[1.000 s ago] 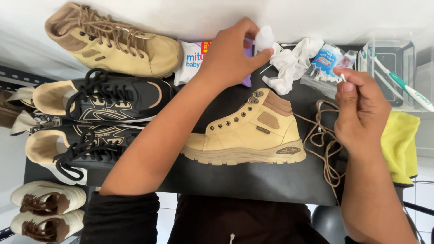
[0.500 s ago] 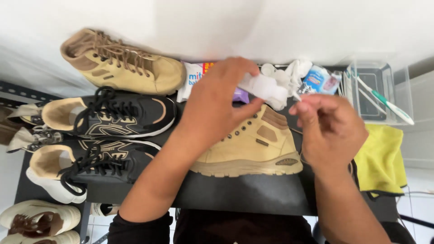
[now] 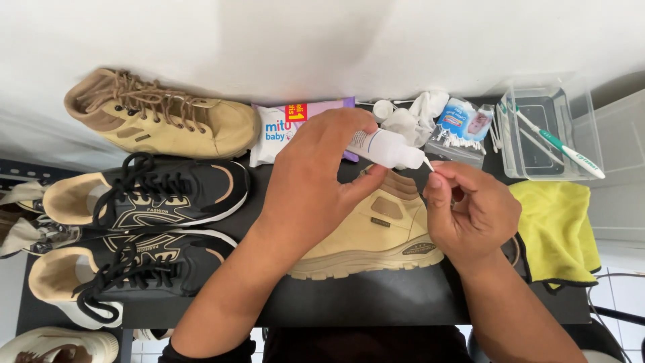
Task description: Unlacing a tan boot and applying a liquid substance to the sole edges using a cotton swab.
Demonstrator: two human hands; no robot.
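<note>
My left hand point(image 3: 316, 188) grips a small white squeeze bottle point(image 3: 386, 148), tilted so its nozzle points right. The nozzle tip meets the white tip of a cotton swab point(image 3: 430, 165) pinched in the fingers of my right hand point(image 3: 470, 215). Both hands hover over a tan lace-less boot point(image 3: 376, 235) lying on the black table point(image 3: 376, 302). Much of the boot is hidden behind my hands.
A second tan boot point(image 3: 161, 121) and two black sneakers point(image 3: 141, 198) lie at left. A wipes pack point(image 3: 275, 131), crumpled tissues point(image 3: 416, 114) and a cotton swab packet point(image 3: 463, 128) sit at the back. A clear tray with a toothbrush point(image 3: 557, 144) and a yellow cloth point(image 3: 557, 228) lie right.
My left hand came back from the rear of the table with the white bottle. My right hand rose with the swab to meet the nozzle. The camera tilted down slightly.
</note>
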